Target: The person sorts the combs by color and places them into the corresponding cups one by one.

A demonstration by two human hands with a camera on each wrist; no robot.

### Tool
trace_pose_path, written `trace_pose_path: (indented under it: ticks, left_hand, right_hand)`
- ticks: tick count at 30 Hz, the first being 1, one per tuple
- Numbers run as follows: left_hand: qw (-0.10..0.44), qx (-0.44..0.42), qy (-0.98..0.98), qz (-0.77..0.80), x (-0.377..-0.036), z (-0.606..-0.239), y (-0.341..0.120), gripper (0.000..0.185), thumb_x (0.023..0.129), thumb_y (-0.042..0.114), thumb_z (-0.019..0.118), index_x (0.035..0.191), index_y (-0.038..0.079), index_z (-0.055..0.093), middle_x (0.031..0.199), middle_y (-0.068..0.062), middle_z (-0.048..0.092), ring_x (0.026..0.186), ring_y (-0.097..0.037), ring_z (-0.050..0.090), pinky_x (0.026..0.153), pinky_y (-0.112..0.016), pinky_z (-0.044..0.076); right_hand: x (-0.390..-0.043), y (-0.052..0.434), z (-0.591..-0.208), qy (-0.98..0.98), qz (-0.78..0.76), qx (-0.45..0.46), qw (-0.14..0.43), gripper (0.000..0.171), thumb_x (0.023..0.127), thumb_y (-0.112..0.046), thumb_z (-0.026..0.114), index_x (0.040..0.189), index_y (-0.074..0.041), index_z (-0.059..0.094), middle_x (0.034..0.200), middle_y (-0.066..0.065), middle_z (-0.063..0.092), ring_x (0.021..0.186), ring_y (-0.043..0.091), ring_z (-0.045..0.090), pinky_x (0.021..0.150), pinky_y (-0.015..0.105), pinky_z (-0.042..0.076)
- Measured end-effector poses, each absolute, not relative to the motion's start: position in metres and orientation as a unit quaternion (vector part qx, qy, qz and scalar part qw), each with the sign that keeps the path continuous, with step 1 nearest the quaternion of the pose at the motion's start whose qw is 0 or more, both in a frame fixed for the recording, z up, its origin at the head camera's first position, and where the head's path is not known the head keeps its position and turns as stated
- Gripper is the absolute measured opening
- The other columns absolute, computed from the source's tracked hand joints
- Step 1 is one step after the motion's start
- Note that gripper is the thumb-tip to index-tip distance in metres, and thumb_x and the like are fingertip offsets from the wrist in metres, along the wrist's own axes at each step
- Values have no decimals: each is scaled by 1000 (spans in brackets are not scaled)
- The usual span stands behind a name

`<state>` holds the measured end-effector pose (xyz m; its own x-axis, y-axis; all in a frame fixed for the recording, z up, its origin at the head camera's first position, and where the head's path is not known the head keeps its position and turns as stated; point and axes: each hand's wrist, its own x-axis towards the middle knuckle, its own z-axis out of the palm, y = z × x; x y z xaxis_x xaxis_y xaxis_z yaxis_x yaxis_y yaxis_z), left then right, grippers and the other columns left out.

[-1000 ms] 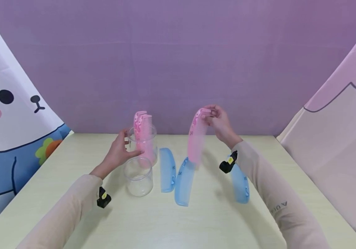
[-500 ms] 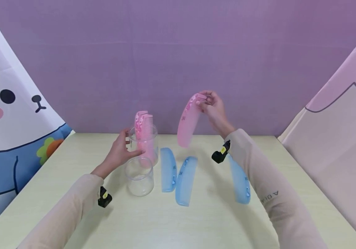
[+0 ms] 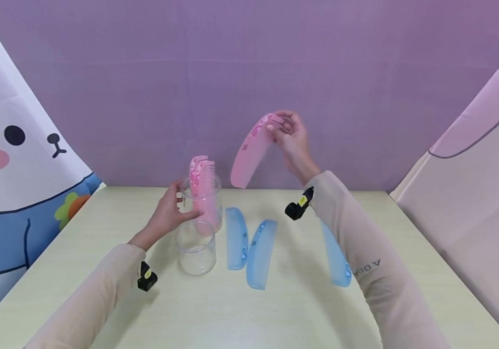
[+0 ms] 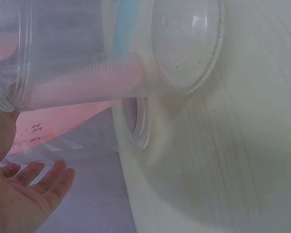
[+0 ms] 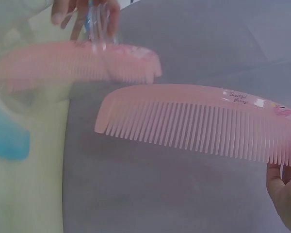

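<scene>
A pink comb (image 3: 251,151) hangs tilted in the air, pinched near its upper end by my right hand (image 3: 294,145). The right wrist view shows the comb's teeth (image 5: 184,127) and flamingo print. At the back left, a clear plastic jar (image 3: 217,208) holds pink combs (image 3: 206,179) standing upright. My left hand (image 3: 166,211) holds this jar, thumb in front and fingers at its left side. A second clear jar (image 3: 197,259) stands just in front. In the left wrist view, the left fingers (image 4: 51,187) lie along the back jar's side.
Two blue combs (image 3: 237,240) (image 3: 261,254) lie side by side right of the jars. Another blue comb (image 3: 336,257) lies farther right, partly covered by the right sleeve (image 3: 363,242). A purple cloth (image 3: 341,72) stands behind the pale table (image 3: 241,320).
My right hand has lifted the pink comb off the table area and carried it up and to the left, tilting it more. The left hand stays at the jar.
</scene>
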<state>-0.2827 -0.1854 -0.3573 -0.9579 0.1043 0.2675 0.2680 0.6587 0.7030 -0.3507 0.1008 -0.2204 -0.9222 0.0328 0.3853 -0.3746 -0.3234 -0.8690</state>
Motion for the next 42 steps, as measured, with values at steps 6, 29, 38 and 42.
trace_pose_path:
  ticks: [6,29,38,42]
  left_hand:
    - [104,-107,-904,-401,-284,-359,-186,96,71,22,79,141,1,16,137,-22,35,116,-37,44,94,-48,45]
    - [94,-103,-909,-393,-282,-357,-187,96,71,23,78,141,1,15,137,-24,34,113,-40,47,88,-48,49]
    - [97,-101,-907,-397,-282,-356,-189,95,72,20,78,141,1,16,136,-25,35,113,-41,47,90,-48,49]
    - [102,-106,-906,-396,-281,-356,-189,94,72,20,78,140,0,16,136,-25,35,113,-41,47,90,-48,48]
  right_hand:
    - [-349,90,-212,-511,836,162,120,31,80,14,57,98,-11,54,95,5,62,82,17,58,63,23,48]
    - [-341,30,-231,-570,797,187,72,28,80,7,62,101,-10,54,99,5,63,83,13,59,67,22,52]
    - [-339,10,-250,-615,756,215,64,29,80,10,60,106,-1,53,98,9,61,81,13,56,70,19,52]
    - [-337,3,-259,-642,730,226,58,29,81,8,61,107,-1,53,104,15,61,82,12,56,74,21,52]
